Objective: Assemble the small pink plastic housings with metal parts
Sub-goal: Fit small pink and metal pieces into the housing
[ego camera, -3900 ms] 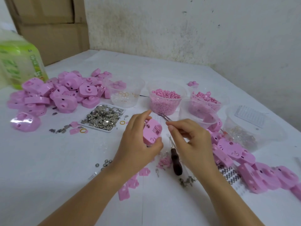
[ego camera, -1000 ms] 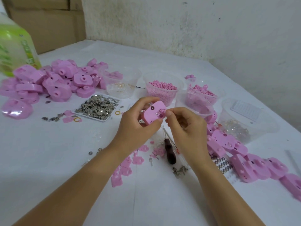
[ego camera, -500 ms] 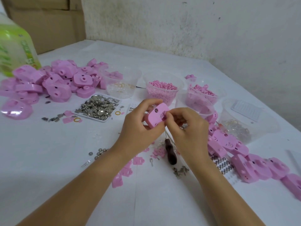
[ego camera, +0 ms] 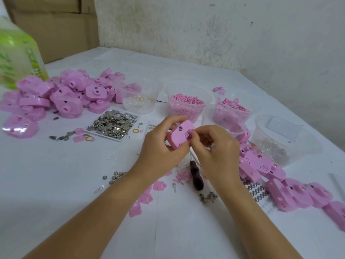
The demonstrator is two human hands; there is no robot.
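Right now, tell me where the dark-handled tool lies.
In the head view, the dark-handled tool lies on the table near centre, just beneath the right hand, small pink pieces on its left.

One pink housing [ego camera: 180, 134] raised above the white bench [ego camera: 56, 165].
The left grip [ego camera: 160, 146] holds it; the right grip [ego camera: 214, 146] pinches its right edge.

No text can be read anywhere. The green bottle [ego camera: 19, 53] at the counter's [ego camera: 56, 184] far left corner has a label [ego camera: 35, 60] with coloured print on it, but it is too blurred to make out. A white sheet [ego camera: 281, 128] in the clear tub [ego camera: 306, 146] near the counter's right edge shows rows of fine marks, too small to tell whether they are letters.
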